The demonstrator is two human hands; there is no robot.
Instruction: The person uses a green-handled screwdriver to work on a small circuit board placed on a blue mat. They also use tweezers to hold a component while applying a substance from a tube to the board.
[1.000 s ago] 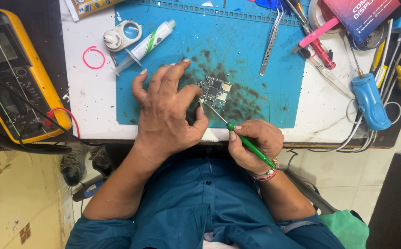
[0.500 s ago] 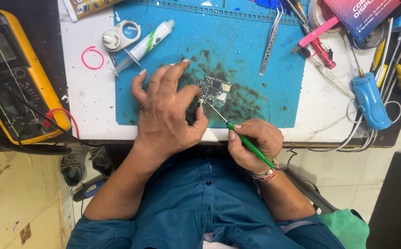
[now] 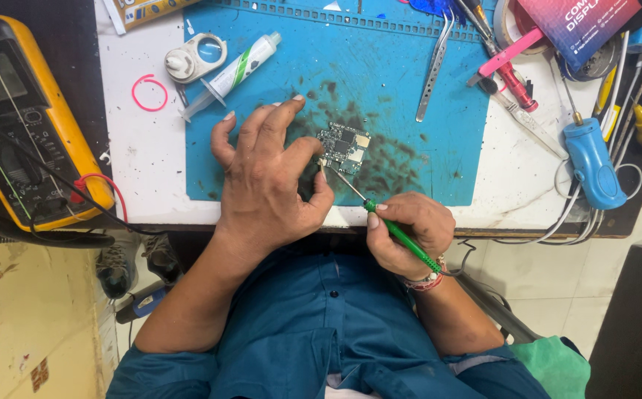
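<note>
While the right hand (image 3: 408, 235) is gripping a green-handled screwdriver (image 3: 401, 235) like a pen, its thin metal tip is touching the near left corner of a small circuit board (image 3: 344, 146). The left hand (image 3: 265, 181) is lying spread and flat on the blue work mat (image 3: 380, 74), its thumb and forefinger pinching nothing but pressing beside the board's left edge to steady it. The board is sitting near the middle of the mat, over a patch of dark smudges. Judging by this, the work on the board is under way and not finished: the tool is engaged and the board is lying bare, with no cover or case visible around it. Farther off, tweezers (image 3: 434, 66) and a syringe (image 3: 229, 74) are lying untouched on the mat; a yellow meter (image 3: 22, 125) is sitting far left, a blue tool (image 3: 593, 162) at right.
</note>
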